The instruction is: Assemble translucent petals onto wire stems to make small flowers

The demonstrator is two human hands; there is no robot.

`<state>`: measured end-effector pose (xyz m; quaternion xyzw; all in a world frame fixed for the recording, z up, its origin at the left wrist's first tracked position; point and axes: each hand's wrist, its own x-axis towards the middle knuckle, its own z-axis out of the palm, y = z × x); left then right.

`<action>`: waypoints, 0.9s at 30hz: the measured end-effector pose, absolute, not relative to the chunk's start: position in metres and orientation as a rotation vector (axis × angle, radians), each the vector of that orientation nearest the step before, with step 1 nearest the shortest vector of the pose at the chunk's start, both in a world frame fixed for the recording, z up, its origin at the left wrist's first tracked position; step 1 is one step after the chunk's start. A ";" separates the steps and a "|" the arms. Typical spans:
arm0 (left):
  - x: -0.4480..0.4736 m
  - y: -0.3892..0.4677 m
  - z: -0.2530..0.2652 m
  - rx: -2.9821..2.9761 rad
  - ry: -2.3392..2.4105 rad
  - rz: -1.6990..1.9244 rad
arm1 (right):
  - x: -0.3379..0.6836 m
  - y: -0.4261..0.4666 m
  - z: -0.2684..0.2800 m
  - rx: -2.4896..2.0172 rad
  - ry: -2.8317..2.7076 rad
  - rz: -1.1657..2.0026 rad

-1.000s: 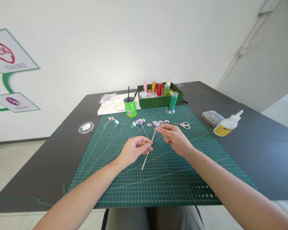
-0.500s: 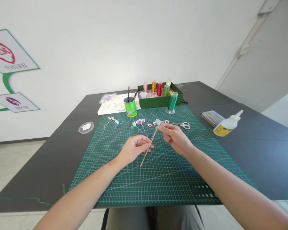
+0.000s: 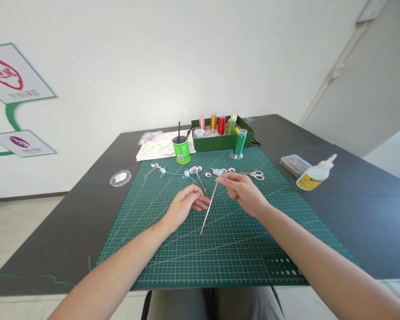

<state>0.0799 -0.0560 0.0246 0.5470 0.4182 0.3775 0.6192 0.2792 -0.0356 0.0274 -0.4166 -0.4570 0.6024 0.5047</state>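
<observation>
My right hand (image 3: 242,189) pinches the upper end of a thin, pale gold stem (image 3: 209,208), which slants down toward me above the cutting mat (image 3: 233,249). A pale blue flower (image 3: 218,172) shows just above those fingertips; I cannot tell whether it is fixed to the stem. My left hand (image 3: 186,205) is open, its fingers spread close to the stem's left side and holding nothing. Beyond the hands, a purple flower (image 3: 195,170) and a light blue one (image 3: 187,173) lie on the mat with thin wire stems.
Small scissors (image 3: 256,175) lie beyond my right hand. A green can (image 3: 182,152) with dark tools and a green box (image 3: 220,143) of thread spools stand behind. A green spool (image 3: 240,143) is upright. Rightward are a glue bottle (image 3: 316,173) and clear case (image 3: 295,165); leftward, a dish (image 3: 120,178).
My left fingers have come off the stem and spread apart. The stem's lower end has swung slightly right; its two strands now look like one. My right hand keeps its pinch.
</observation>
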 end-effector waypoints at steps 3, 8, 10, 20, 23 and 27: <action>0.082 -0.058 0.024 1.269 0.931 0.875 | 0.272 -0.043 0.026 -1.003 -1.197 1.475; 0.085 -0.063 0.024 1.316 0.872 0.825 | 0.264 -0.051 0.025 -1.012 -1.284 1.519; 0.086 -0.065 0.024 1.302 0.870 0.801 | 0.263 -0.052 0.026 -1.013 -1.296 1.522; 0.086 -0.064 0.021 1.393 0.979 0.867 | 0.263 -0.047 0.022 -1.019 -1.461 1.314; 0.084 -0.062 0.022 1.395 1.052 0.896 | 0.263 -0.047 0.021 -1.072 -1.585 1.180; 0.077 -0.056 0.022 1.569 1.172 0.940 | 0.264 -0.051 0.023 -1.140 -1.727 1.031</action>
